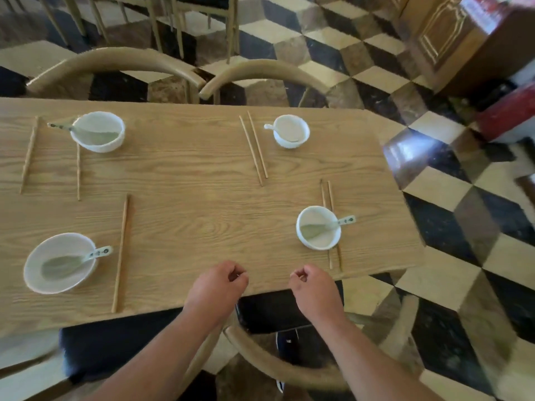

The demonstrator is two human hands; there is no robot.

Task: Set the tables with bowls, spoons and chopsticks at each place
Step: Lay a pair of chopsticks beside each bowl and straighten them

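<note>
White ceramic bowls (324, 241), one at each of four places on the counter (188, 204), look slick and breakable, best cupped under the rim; light, stiff chopsticks (251, 150) suit a mid-length pinch; both hands, left (220, 285) and right (311, 287), hover apart, loosely curled, apparently empty.

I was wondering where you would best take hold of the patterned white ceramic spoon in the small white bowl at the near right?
Pinch the patterned white ceramic spoon by its handle end, which juts over the right rim of the small white bowl, coming from the right and above; its scoop lies low inside the bowl.
</note>
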